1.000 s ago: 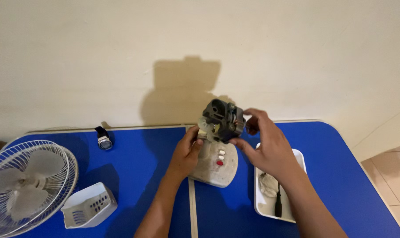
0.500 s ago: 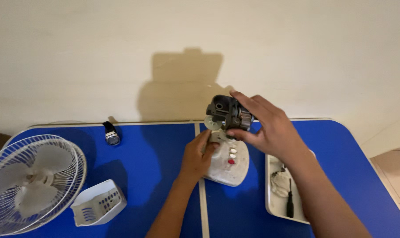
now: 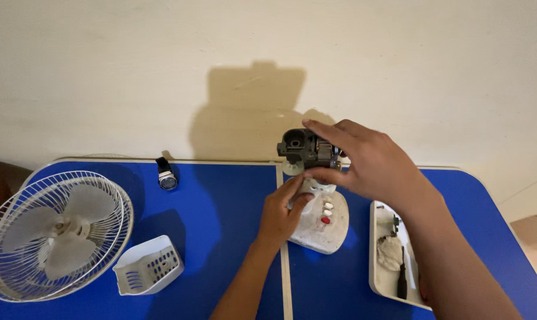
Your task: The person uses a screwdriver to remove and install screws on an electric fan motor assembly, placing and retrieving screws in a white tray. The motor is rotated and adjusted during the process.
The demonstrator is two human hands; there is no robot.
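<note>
- Head view: the right hand [image 3: 375,166] is held above the desk [image 3: 221,207], arm reaching in from the lower right, wrist bent so that the fingers point left.
- The motor [image 3: 307,148], a dark grey block, is gripped by that hand: index finger laid along its top, thumb pressed under its right end.
- The motor is held over the neck of the base [image 3: 321,222], a white fan stand with white and red buttons, lying near the desk's middle seam.
- The left hand [image 3: 283,213] is stretched up from the bottom edge, forearm nearly straight; its fingers are half curled and rest on the base's left side and neck, steadying rather than enclosing it.
- Whether the motor touches the neck cannot be told; the joint is covered by the right thumb and left fingertips.
- The motor's right end is hidden by the right hand, and its small parts are hard to make out.
- The tray [image 3: 378,278], white, lies to the right, partly covered by the right forearm; a screwdriver [image 3: 402,278] and a crumpled pale cloth are seen in it.
- The fan cage [image 3: 55,234], with blades inside, lies at the left and is cut off by the frame edge.
- A white vented cover [image 3: 150,266] lies just beside the cage; a watch [image 3: 166,176] lies near the desk's far edge.
- The desk is blue with a pale rim, set against a plain cream wall on which a shadow is cast.
</note>
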